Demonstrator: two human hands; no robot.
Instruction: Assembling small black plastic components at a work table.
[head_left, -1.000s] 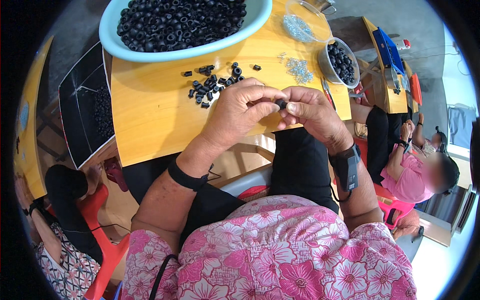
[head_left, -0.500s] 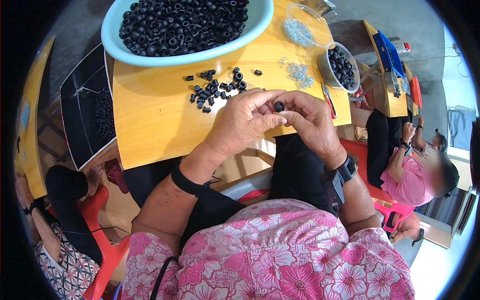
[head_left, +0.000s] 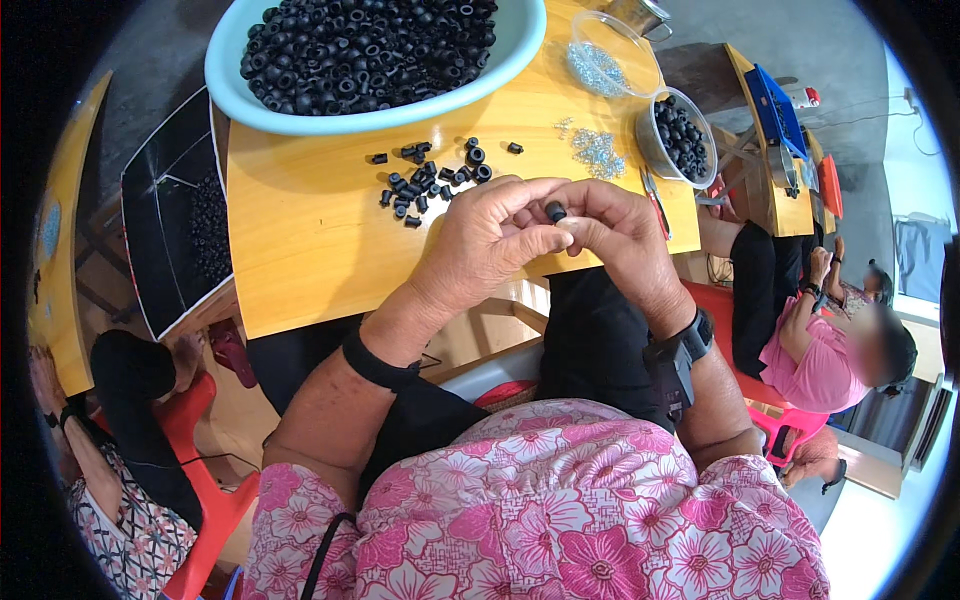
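Observation:
My left hand (head_left: 490, 245) and my right hand (head_left: 620, 235) meet over the near edge of a small wooden table (head_left: 310, 240). Together their fingertips pinch one small black rubber ring (head_left: 555, 211). Just beyond the hands lies a loose scatter of black rubber rings (head_left: 430, 175) on the tabletop. A pile of small clear metal bits (head_left: 598, 150) lies to the right of that scatter. A black band sits on my left wrist and a dark watch on my right wrist.
A large pale blue bowl (head_left: 380, 118) full of black rings stands at the table's far side. A clear tub (head_left: 612, 50) with shiny bits and a small bowl of black rings (head_left: 678, 135) stand at the right. Other people sit to the right (head_left: 830, 350) and lower left (head_left: 110, 470).
Both hands stayed together at the table's edge, shifting slightly; the black ring between the fingertips has turned and now shows more plainly.

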